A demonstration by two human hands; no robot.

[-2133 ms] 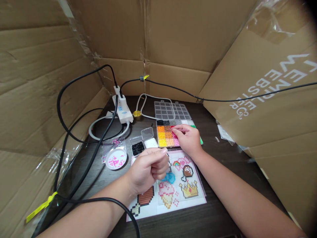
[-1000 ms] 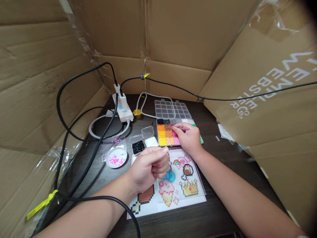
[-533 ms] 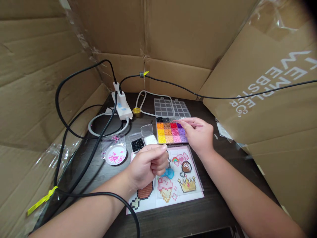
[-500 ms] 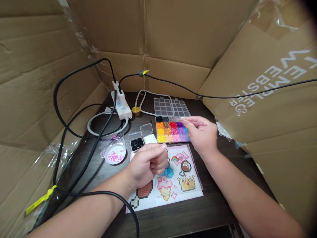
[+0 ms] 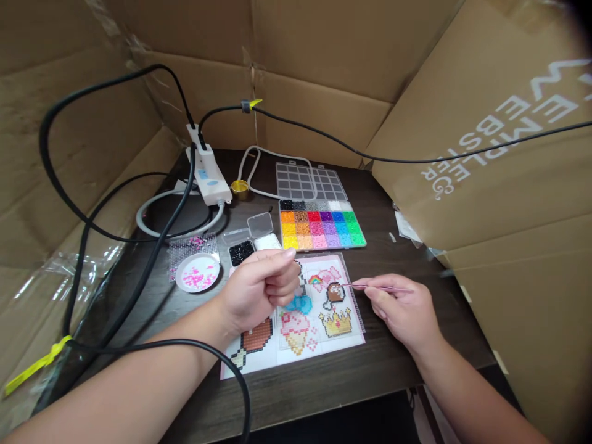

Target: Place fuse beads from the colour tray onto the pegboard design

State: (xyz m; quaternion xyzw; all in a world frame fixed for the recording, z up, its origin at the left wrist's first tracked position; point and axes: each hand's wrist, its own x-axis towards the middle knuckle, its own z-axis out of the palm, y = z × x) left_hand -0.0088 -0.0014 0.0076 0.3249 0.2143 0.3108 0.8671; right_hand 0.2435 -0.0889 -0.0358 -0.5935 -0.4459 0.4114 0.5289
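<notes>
My right hand pinches pink tweezers, their tips over the chocolate-coloured picture near the right edge of the pattern sheet. A clear pegboard lies on that sheet, above printed pixel pictures of a crown, an ice cream and a rainbow. Closed in a fist, my left hand hovers over the sheet's left part and hides some of it; nothing shows in its fingers. Behind the sheet sits a bead box with many coloured compartments. Whether the tweezers hold a bead is too small to tell.
On the left are a white dish of pink beads, a pegboard and a small box of black beads. A power strip and black cables stand near. Cardboard walls enclose the table.
My right hand has moved from the bead box towards me with the tweezers, over the pattern sheet's right side. My left hand stays a fist over the sheet. The view has shifted slightly.
</notes>
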